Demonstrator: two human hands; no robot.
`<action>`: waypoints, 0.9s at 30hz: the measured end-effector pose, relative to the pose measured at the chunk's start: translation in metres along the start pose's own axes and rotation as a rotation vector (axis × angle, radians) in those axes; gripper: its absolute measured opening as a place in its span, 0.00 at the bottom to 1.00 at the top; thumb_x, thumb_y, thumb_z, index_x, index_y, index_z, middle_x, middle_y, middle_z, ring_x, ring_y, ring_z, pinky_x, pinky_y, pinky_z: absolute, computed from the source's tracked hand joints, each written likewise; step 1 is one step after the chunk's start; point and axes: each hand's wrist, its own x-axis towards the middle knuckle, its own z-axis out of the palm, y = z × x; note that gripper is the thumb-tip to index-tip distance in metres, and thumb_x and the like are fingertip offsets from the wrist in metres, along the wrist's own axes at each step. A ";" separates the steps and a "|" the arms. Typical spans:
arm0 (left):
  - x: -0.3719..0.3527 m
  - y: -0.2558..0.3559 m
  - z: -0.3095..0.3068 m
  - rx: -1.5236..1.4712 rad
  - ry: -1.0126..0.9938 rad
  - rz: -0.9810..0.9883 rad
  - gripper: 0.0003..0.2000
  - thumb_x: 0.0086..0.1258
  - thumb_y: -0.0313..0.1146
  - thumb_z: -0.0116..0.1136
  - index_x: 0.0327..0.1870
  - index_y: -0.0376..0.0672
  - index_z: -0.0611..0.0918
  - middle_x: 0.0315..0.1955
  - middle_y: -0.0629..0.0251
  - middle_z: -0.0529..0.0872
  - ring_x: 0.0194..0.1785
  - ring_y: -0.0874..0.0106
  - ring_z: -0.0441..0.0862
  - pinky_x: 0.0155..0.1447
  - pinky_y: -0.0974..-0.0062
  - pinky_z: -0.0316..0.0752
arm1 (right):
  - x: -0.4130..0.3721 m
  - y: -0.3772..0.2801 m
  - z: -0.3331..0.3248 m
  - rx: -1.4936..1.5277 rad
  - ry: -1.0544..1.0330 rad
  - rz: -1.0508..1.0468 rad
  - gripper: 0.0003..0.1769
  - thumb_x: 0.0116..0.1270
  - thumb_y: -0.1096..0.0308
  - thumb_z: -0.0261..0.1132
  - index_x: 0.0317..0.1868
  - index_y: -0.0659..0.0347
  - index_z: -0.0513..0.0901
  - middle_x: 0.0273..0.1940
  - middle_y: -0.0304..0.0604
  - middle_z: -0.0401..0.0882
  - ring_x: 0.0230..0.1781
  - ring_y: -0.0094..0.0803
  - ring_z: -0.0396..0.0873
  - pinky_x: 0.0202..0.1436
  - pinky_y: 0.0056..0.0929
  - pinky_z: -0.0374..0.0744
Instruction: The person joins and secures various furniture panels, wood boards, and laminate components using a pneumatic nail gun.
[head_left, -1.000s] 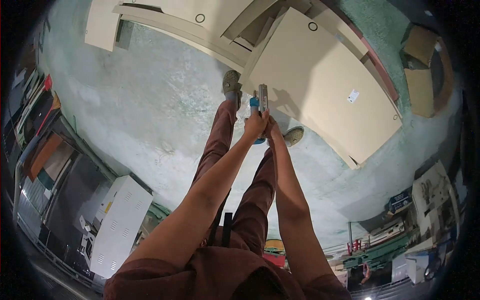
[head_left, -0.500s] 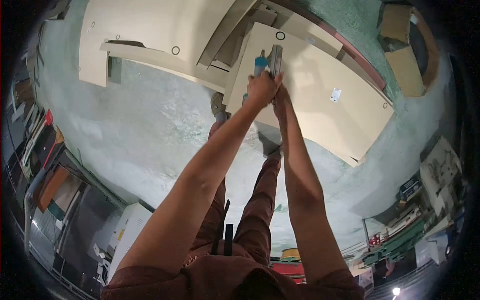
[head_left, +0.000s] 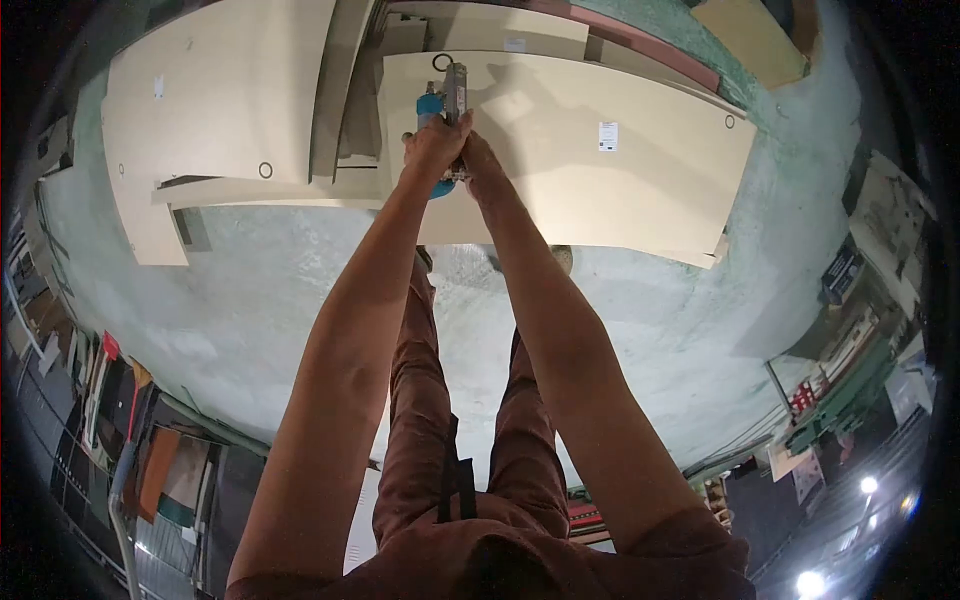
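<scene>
A tool with a blue body and a long grey metal part (head_left: 456,92) is held out in front of me above a cream panel (head_left: 560,185). My left hand (head_left: 436,142) wraps round its blue side. Close beside it, my right hand (head_left: 477,160) closes on the lower part of the metal section; its fingers are partly hidden. A ringed hole (head_left: 443,62) in the panel shows just beyond the tool's tip. A white label (head_left: 608,136) is stuck on the same panel, to the right.
More cream panels (head_left: 220,100) lean or lie at the upper left. Cardboard (head_left: 750,40) sits at the upper right. A red-headed long-handled tool (head_left: 110,345) and boards stand at the left; a green rack (head_left: 840,400) is at the right. My legs are below.
The view has shifted, and panels and floor appear turned. Both hands and the tool now appear further left, still at the panel's ringed hole. My feet show beside the panel's near edge.
</scene>
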 end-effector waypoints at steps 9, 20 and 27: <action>-0.051 0.100 0.062 0.044 0.226 0.470 0.27 0.62 0.56 0.41 0.42 0.37 0.76 0.32 0.51 0.81 0.38 0.52 0.77 0.50 0.62 0.67 | -0.027 -0.064 -0.089 0.261 0.106 -0.180 0.20 0.65 0.52 0.50 0.47 0.59 0.72 0.41 0.41 0.75 0.39 0.30 0.74 0.44 0.28 0.73; -0.086 0.175 0.137 -0.035 0.055 0.709 0.21 0.65 0.51 0.41 0.41 0.40 0.73 0.38 0.55 0.79 0.47 0.57 0.74 0.53 0.59 0.62 | -0.054 -0.143 -0.203 0.432 0.201 -0.196 0.20 0.64 0.51 0.52 0.39 0.62 0.70 0.24 0.38 0.72 0.18 0.25 0.70 0.21 0.20 0.72; -0.082 0.179 0.161 -0.029 0.100 0.731 0.19 0.64 0.51 0.43 0.40 0.44 0.73 0.39 0.59 0.78 0.48 0.56 0.71 0.51 0.54 0.61 | -0.068 -0.149 -0.208 0.485 0.197 -0.160 0.17 0.61 0.56 0.58 0.41 0.62 0.72 0.25 0.38 0.74 0.13 0.17 0.68 0.15 0.09 0.70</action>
